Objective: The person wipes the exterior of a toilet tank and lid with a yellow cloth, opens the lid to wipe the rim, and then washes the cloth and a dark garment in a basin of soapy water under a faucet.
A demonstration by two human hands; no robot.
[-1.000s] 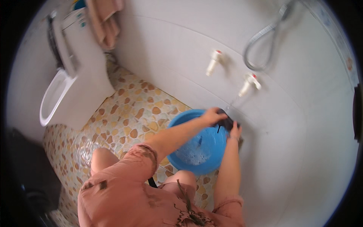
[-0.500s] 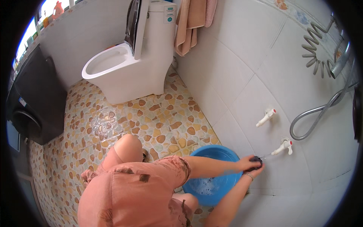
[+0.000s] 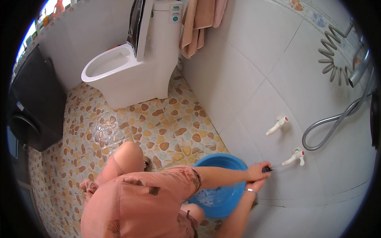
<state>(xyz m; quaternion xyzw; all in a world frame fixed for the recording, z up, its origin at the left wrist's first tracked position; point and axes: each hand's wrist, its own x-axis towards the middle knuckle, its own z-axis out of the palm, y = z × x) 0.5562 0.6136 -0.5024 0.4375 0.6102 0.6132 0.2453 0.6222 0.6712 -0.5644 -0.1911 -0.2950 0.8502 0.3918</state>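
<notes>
We see the left hand closed on a dark item, lower right of the frame, the right hand together with it, its grip hidden. Rightward, a tap runs water; leftward sits a blue basin.

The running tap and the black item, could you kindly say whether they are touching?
Apart: the head view shows a gap between the running tap and the black item, crossed by water.

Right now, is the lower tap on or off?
On: a thin stream runs from the lower tap's spout toward the dark item in the left hand.
</notes>
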